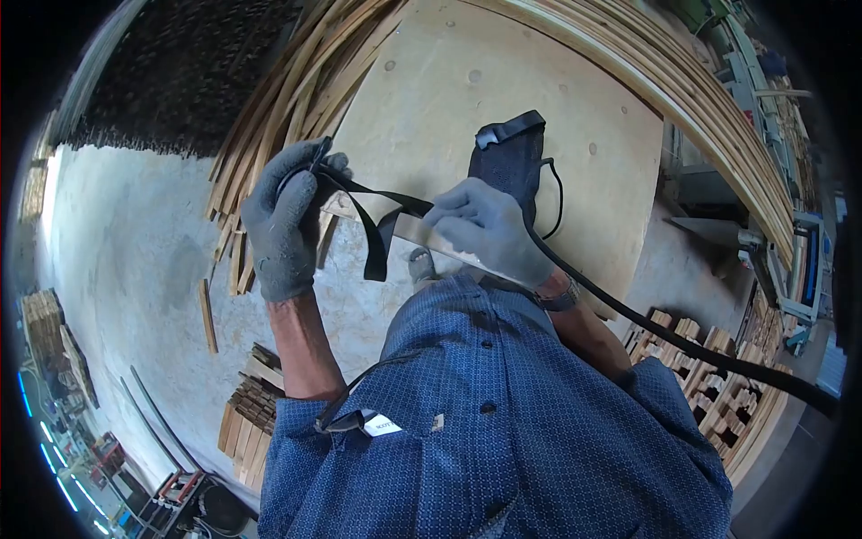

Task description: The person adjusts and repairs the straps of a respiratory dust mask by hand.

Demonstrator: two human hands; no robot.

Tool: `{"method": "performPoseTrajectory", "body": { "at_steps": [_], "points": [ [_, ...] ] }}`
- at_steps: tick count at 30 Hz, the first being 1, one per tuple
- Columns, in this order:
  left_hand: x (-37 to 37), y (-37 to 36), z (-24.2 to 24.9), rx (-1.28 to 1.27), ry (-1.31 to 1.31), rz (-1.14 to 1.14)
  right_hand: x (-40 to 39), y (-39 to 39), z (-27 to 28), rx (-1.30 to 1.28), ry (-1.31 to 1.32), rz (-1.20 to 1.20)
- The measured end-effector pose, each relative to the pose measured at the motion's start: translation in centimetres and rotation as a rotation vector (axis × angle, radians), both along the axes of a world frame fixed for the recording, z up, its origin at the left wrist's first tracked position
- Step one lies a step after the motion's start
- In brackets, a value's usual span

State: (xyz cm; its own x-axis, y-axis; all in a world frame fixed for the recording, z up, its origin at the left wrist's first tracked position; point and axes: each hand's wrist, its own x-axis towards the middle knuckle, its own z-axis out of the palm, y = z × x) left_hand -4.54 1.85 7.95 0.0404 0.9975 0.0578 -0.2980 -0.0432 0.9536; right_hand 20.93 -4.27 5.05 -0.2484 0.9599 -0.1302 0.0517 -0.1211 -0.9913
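My left hand [285,216], in a dark grey glove, is closed around a black strap [370,235] near the left edge of the plywood board. The strap stretches toward my other hand, and a loose piece dangles between the two. My right hand [489,229], in a lighter grey glove, grips a flat brownish bar with a pale edge [420,235], with the strap right beside its end. Behind the right hand, a black fabric pouch [505,166] with a buckle lies on the plywood board [422,99]. A thick black cable [664,328] runs from beside that hand to the right.
Long wood strips [301,85] lie along the board's left side, and more strips [709,117] curve along its right. Stacked wood pieces [247,418] stand on the floor at lower left, with another stack [718,368] at lower right. Machinery [799,269] stands far right.
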Motion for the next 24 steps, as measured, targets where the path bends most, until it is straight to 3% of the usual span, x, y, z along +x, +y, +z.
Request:
{"method": "performPoseTrajectory", "body": {
  "at_steps": [1,5,7,8,10,13,20,24],
  "points": [
    [0.3,0.1,0.5,0.004,0.001,0.003,0.0,0.0,0.1,-0.097,0.05,-0.054],
    [0.6,0.7,2.1,-0.021,0.029,0.02,-0.2,-0.4,-0.7,-0.029,-0.039,-0.099],
    [0.7,1.1,2.6,-0.039,0.07,-0.022,-0.3,-0.5,-0.1,0.048,-0.381,-0.153],
    [1.0,1.4,2.9,-0.042,0.06,-0.008,-0.3,-0.2,-0.4,0.049,-0.379,-0.152],
    [1.6,1.7,3.2,-0.048,0.048,0.002,-0.2,0.4,-1.7,0.608,-0.657,-0.267],
    [2.3,2.2,3.7,-0.039,-0.001,0.026,-0.2,1.1,-2.5,0.734,-0.647,-0.312],
    [3.2,2.8,2.9,-0.046,-0.031,-0.071,-0.9,4.4,-1.1,0.766,-0.531,-0.284],
    [3.6,2.7,2.6,-0.063,-0.048,-0.065,-0.4,5.8,-0.5,0.561,-0.556,-0.109]
  ]
}}
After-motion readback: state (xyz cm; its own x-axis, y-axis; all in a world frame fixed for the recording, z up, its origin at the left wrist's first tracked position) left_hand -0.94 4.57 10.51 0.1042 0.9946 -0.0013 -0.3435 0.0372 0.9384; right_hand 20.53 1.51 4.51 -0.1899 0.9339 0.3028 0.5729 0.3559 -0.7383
